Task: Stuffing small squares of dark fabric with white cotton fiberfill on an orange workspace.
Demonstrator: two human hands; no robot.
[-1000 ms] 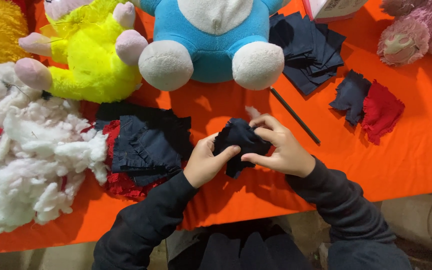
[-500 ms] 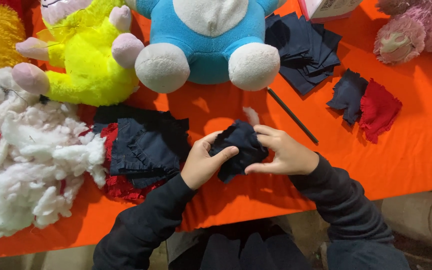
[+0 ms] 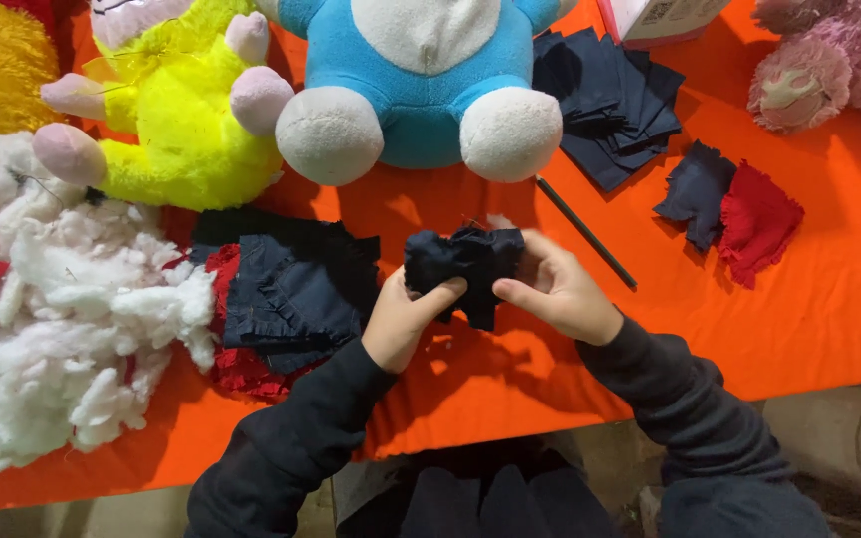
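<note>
Both hands hold a small dark navy cloth piece [image 3: 462, 261], bunched and puffy, just above the orange table [image 3: 510, 389]. My left hand [image 3: 406, 319] pinches its lower left side with thumb and fingers. My right hand [image 3: 560, 291] grips its right edge, thumb pressing in from below. A bit of white stuffing shows at the top of the piece. A thin black stick [image 3: 586, 233] lies on the table just right of my right hand.
A heap of white stuffing [image 3: 52, 319] fills the left. Dark and red ruffled cloth [image 3: 286, 294] lies beside it. Yellow [image 3: 171, 110], blue [image 3: 421, 80] and pink [image 3: 829, 65] plush toys line the back. Navy squares [image 3: 615, 105] and navy and red scraps [image 3: 734, 214] lie right.
The hands have turned and squeezed the dark cloth piece, lifting it slightly away from me. The view has shifted a little; the other things lie as before.
</note>
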